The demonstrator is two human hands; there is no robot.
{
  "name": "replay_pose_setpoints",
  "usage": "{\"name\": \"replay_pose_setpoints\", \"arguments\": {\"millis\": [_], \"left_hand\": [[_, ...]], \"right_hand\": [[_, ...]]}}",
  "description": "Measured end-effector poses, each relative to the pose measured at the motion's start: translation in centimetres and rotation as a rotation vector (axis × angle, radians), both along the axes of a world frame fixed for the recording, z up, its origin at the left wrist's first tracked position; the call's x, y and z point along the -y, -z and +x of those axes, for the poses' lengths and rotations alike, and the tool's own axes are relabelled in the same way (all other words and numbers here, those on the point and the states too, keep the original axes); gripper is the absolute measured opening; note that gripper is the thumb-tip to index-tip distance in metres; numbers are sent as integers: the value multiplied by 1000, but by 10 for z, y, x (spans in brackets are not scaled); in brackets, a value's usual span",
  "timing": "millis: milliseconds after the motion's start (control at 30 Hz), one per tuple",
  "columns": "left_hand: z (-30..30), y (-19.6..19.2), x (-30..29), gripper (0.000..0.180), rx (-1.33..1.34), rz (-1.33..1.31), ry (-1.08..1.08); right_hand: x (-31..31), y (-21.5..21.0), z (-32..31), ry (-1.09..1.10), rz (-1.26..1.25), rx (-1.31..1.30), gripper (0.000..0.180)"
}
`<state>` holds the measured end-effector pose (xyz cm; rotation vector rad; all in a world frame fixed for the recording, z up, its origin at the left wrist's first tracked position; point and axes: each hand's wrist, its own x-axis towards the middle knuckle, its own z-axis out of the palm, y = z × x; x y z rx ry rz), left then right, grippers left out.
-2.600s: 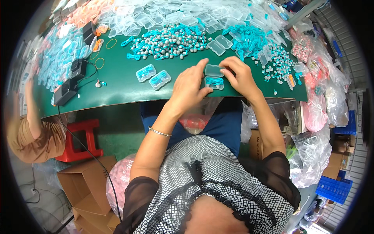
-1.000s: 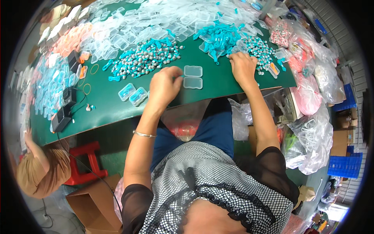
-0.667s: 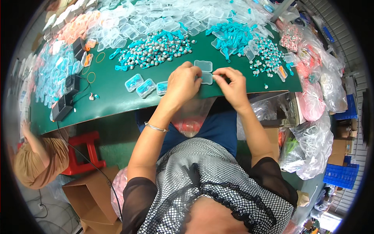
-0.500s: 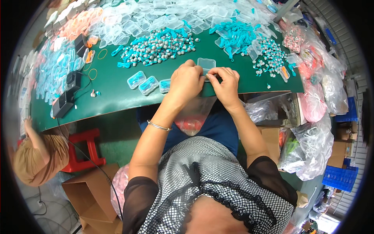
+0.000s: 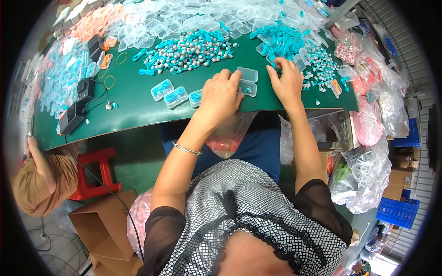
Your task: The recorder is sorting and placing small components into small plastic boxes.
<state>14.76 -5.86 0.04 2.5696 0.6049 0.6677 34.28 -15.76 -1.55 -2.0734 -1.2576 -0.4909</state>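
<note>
A small clear plastic case [image 5: 247,75] lies with its lid up on the green table, a teal-and-grey piece [image 5: 248,90] in its near half. My left hand [image 5: 220,95] is closed at the left edge of this case, its fingertips partly hidden. Just left of that hand sit three closed clear cases [image 5: 175,97] with teal cords inside, one of them partly covered by the hand. My right hand [image 5: 287,83] reaches to the near edge of a heap of teal cords [image 5: 282,40], thumb and forefinger apart.
Behind my left hand lies a pile of grey-and-teal pieces [image 5: 186,53]. Loose small pieces [image 5: 320,64] spread at the right, and many empty clear cases [image 5: 184,20] fill the far side. Black boxes [image 5: 73,120] with a cable stand left. Another person's arm [image 5: 42,168] shows far left.
My right hand has left the open case and moved away and right to the teal cords. The left hand stays beside the case, whose inside now shows.
</note>
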Motion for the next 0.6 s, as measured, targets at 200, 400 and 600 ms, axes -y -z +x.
{"name": "replay_pose_setpoints", "arguments": {"millis": [200,400,600], "left_hand": [[5,2,-4,41,-63,-2,57],[1,4,-2,40,-39,-49,56],[4,1,-3,41,-53,-79,55]], "right_hand": [[-5,14,31,16,-67,-3,19],[20,-5,0,-195,115,-388,18],[19,-1,-33,-470,94,-491,14]]}}
